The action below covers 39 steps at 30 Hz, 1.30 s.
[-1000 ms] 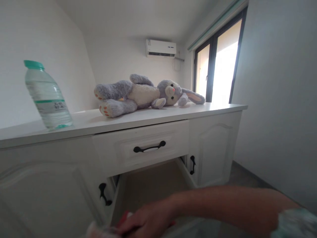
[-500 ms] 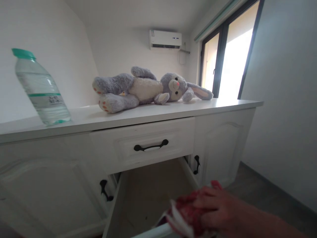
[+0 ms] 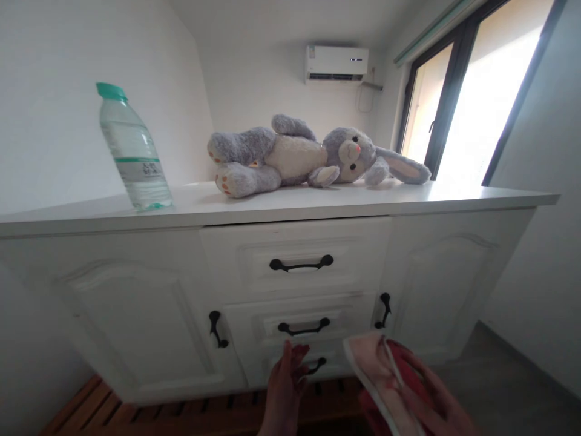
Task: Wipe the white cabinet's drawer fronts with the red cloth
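My left hand (image 3: 285, 387) is raised with fingers together, its fingertips against the front of the lowest drawer (image 3: 318, 363) of a white cabinet (image 3: 136, 303), beside that drawer's black handle. My right hand (image 3: 422, 399) grips a red and pale pink cloth (image 3: 379, 378) at the bottom right, just in front of the cabinet's right door. All three stacked drawers look pushed in. On the cabinet top lie a grey plush rabbit (image 3: 308, 154) and a water bottle (image 3: 134, 151) with a green cap.
The cabinet stands against a white wall, with doors left and right of the drawers. Wooden slats (image 3: 149, 412) run under it. A dark-framed window door (image 3: 458, 103) is at the right, an air conditioner (image 3: 336, 62) high on the back wall.
The lower drawer that stood pulled out is now pushed in. My left hand has come into view at the drawer front. The right hand has kept the cloth, and the view has shifted.
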Motion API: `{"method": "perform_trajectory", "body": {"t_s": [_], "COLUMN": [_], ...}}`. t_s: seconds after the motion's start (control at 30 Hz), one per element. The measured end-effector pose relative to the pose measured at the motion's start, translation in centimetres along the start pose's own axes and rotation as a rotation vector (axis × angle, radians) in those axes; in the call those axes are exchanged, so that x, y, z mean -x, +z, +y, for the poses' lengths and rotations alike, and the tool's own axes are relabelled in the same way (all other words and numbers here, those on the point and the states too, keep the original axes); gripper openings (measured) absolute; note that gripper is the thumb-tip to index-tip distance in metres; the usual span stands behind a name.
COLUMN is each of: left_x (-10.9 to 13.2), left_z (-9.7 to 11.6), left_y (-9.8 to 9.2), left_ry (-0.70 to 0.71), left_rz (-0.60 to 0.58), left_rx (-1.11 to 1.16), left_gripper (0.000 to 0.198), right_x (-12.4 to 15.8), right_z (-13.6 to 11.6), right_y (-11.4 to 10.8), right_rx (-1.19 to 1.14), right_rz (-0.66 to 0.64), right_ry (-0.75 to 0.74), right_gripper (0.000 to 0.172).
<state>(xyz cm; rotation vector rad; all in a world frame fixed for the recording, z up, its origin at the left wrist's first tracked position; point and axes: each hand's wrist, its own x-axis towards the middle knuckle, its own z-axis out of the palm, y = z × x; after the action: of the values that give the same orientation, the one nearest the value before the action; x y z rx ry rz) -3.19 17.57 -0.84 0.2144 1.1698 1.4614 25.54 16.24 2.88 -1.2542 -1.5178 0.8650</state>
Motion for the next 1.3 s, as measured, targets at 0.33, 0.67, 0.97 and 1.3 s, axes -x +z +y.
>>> {"method": "perform_trajectory", "body": {"t_s": [0.33, 0.67, 0.97, 1.3], "left_x": [1.9, -0.2, 1.6, -2.6], "left_z": [6.3, 3.0, -4.7, -8.9], "left_y": [-6.0, 1.6, 15.2, 6.8], "left_ry": [0.748, 0.885, 0.740, 0.453], "left_rz": [0.423, 0.233, -0.419, -0.259], "left_rx": [-0.460, -0.812, -1.008, -0.791], "left_gripper": [0.080, 0.071, 0.062, 0.055], "right_x": [-7.1, -10.3, -11.7, -8.5], "right_z": [-10.5, -6.0, 3.4, 10.0], "right_y": [27.7, 20.2, 4.0, 12.2], "right_rx": [0.312, 0.509, 0.513, 0.662], "right_rz": [-0.352, -0.138, 0.078, -0.063], "right_ry": [-0.989, -1.091, -0.818, -0.847], "right_gripper": [0.037, 0.032, 0.048, 0.050]}}
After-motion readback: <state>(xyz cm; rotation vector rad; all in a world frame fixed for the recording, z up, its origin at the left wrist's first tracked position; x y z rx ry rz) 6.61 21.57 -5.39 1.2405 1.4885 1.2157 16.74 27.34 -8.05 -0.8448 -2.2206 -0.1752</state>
